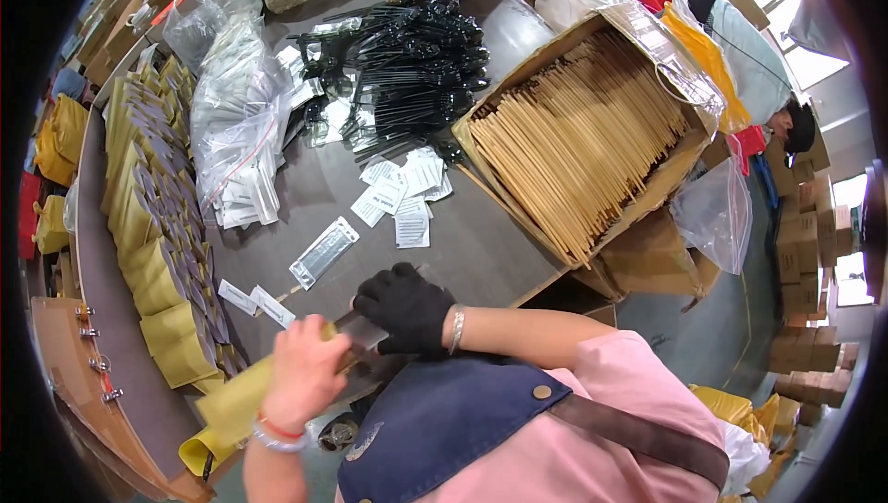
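My bare left hand (pixel 305 364), with red and pale bands at the wrist, is closed around a yellow paper-like sleeve (pixel 236 401) at the table's near edge. My right hand (pixel 404 309), in a black glove with a silver bracelet above it, is closed on a clear, greyish plastic piece (pixel 363 333) that reaches toward the left hand. Motion blur hides its exact kind and whether it enters the sleeve. Just beyond lie a flat clear packet (pixel 324 253) and two small white packets (pixel 256 300). Farther off is a cluster of printed white sachets (pixel 407 193).
Overlapping yellow sleeves (pixel 153 272) line the left side. Beside them lies a plastic bag of white packets (pixel 236 133). Black plastic utensils (pixel 416 63) are heaped at the back. An open carton (pixel 495 174) of thin wooden sticks (pixel 583 133) stands at right; another person (pixel 754 59) is beyond.
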